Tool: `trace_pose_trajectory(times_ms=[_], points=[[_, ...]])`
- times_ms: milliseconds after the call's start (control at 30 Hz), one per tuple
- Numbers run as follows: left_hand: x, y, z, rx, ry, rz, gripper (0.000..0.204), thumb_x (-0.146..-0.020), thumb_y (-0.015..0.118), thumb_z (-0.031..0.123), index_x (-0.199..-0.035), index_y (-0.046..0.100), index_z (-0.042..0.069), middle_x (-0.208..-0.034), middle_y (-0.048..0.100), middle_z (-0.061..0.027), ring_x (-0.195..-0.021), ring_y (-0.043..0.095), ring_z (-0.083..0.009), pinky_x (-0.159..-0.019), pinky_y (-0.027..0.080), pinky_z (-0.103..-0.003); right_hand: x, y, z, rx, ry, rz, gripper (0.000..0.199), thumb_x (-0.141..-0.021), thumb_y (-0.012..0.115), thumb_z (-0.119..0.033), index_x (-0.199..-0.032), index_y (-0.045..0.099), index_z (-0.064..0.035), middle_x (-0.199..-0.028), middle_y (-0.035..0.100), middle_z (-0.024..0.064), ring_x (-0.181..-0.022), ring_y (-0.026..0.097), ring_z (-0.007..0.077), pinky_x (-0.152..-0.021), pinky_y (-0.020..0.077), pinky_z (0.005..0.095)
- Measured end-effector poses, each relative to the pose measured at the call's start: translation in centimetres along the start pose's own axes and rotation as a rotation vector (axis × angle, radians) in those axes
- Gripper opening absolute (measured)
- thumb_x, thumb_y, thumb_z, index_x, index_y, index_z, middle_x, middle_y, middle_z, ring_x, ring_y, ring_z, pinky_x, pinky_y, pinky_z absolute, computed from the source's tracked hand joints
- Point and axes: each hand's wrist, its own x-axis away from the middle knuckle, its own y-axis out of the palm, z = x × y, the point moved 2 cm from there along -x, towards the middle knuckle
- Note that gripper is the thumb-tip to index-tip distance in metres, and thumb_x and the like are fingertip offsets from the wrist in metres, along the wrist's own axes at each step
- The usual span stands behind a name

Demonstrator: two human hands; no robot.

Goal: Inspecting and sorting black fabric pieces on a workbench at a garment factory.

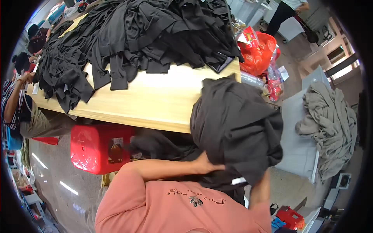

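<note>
Beside the wooden table: one person in one pink shirt handles one bulky dark cloth bundle, at the table's near right corner; folds hide how many garments it contains.

Left hand: one, gripping the bundle's lower left edge, with the thumb showing and the other fingers mostly lost in the cloth.

Right hand: hidden behind the bundle, so its grip cannot be told; one right forearm rises to the cloth's lower right.

White label: one white label shows at the bundle's lower edge.

Tabletop: one broad heap of dark garments covers the far side, too overlapped to count.

Below the table: one red stool stands at left, near one mass of dark cloth.

Right of the table: one red plastic bag sits near the far corner; one grey cloth pile lies farther right.

Co-workers: one striped top shows at far left, one pair of dark trousers at upper right.
</note>
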Motion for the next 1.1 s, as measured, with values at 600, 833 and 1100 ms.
trace_pose_trajectory(times_ms=[600, 833, 1100], points=[[8.5, 6.0, -3.5, -0.162, -0.324, -0.577, 0.045, -0.090, 0.043, 0.028, -0.126, 0.040, 0.001, -0.130, 0.040, -0.0154, -0.122, 0.035, -0.0250, -0.101, 0.026, -0.031, -14.4, 20.2, -14.7, 0.670, -0.519, -0.644, 0.033, -0.080, 0.046, -0.017, -0.111, 0.055, -0.0080, -0.115, 0.052, 0.0124, -0.110, 0.047, 0.0245, -0.094, 0.0357, 0.0327], [10.0, -2.0, 9.8, -0.113, -0.469, -0.743, 0.037, -0.091, 0.043, 0.022, -0.117, 0.049, -0.003, -0.117, 0.053, -0.0156, -0.112, 0.048, -0.0260, -0.093, 0.036, -0.030, -8.3, 20.5, -15.7, 1.217, -0.951, -0.207, 0.023, -0.068, 0.053, -0.014, -0.085, 0.064, -0.0021, -0.091, 0.061, 0.0116, -0.088, 0.056, 0.0285, -0.084, 0.0382, 0.0393], [3.3, -10.6, 14.2, -0.980, 0.273, 0.125, 0.047, -0.072, 0.062, 0.022, -0.112, 0.051, 0.000, -0.120, 0.047, -0.0185, -0.108, 0.048, -0.0345, -0.091, 0.038, -0.037, -3.2, 21.5, -20.0, 1.235, -0.883, -0.518, 0.009, -0.058, 0.055, -0.014, -0.053, 0.058, -0.0071, -0.059, 0.055, 0.0042, -0.063, 0.053, 0.0202, -0.059, 0.0397, 0.0317]])
